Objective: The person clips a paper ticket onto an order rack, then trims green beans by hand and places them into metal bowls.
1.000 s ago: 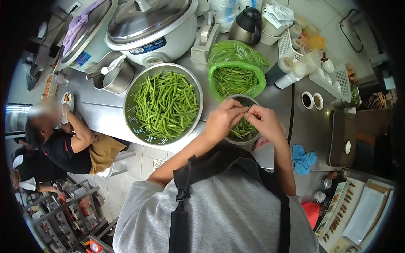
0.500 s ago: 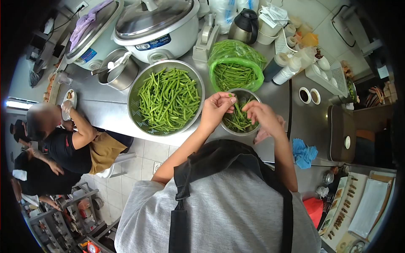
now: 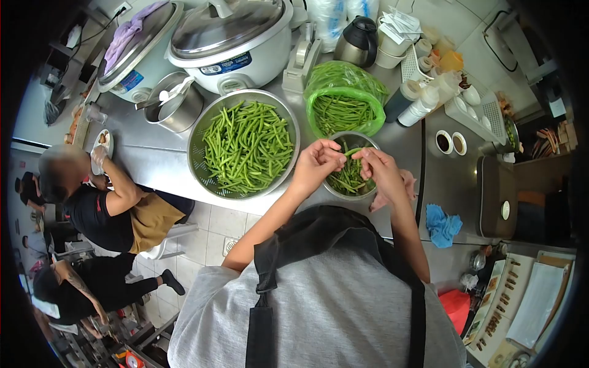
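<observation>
Over a small metal bowl [image 3: 351, 196], my left hand [image 3: 319, 164] and my right hand [image 3: 381, 170] are close together with fingertips pinched. A green bean [image 3: 352, 151] spans the gap between them, one end at each hand's fingertips. More green bean pieces [image 3: 346, 179] lie in the bowl beneath. Left of my hands, a large metal colander [image 3: 197, 162] is heaped with cut green beans [image 3: 246, 147]. Just behind the bowl stands an open green plastic bag [image 3: 359, 76] full of long whole beans [image 3: 343, 113].
Rice cookers [image 3: 230, 43], a metal pot [image 3: 184, 113] and a tape dispenser [image 3: 302, 64] line the back. Bottles [image 3: 420, 104] and two sauce cups [image 3: 451, 141] stand right. A pink cloth [image 3: 396, 191] and blue cloth [image 3: 443, 224] lie nearby. A co-worker [image 3: 101, 202] sits left.
My right hand has turned and its fingers have closed on a bean held up between both hands. In the left background, another person has stepped with a leg outstretched.
</observation>
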A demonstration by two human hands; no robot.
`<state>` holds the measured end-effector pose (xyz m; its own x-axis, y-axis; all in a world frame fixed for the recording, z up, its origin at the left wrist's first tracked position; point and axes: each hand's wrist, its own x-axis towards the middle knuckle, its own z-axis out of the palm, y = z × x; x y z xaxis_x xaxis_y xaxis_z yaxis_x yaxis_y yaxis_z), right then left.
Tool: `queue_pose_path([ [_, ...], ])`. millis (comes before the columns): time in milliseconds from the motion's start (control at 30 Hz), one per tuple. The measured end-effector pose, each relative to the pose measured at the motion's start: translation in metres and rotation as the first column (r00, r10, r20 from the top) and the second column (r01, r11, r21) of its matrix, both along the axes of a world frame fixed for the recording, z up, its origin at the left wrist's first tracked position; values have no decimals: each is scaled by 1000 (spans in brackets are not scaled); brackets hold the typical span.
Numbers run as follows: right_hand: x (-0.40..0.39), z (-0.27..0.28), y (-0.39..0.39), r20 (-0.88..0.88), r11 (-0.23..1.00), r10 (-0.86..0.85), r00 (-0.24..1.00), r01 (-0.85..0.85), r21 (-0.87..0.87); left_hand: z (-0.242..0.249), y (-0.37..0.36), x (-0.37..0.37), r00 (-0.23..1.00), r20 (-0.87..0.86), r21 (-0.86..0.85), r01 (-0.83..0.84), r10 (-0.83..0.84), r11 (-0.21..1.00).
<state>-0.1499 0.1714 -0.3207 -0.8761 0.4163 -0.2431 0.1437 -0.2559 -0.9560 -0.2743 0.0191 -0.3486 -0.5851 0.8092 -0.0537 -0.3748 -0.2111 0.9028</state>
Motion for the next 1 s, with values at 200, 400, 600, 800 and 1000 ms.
queue_pose_path([
  [200,-10,-6,-5,-123,972,-185,975,163,-172,-5,5,8,996,63,-8,62,-61,998],
  [400,1,-15,17,106,478,123,987,-153,865,0,-16,-27,966,-134,-38,-229,223,973],
  [600,-69,27,37,314,558,50,948,-287,779,42,-83,-80,351,-934,-232,-735,64,637],
  [800,-173,-38,58,274,388,-64,960,-229,893,42,-96,-93,242,-968,-168,-833,73,528],
  [1000,-177,-56,59,261,429,-94,961,-198,882,48,-67,-76,289,-945,-132,-768,155,627],
])
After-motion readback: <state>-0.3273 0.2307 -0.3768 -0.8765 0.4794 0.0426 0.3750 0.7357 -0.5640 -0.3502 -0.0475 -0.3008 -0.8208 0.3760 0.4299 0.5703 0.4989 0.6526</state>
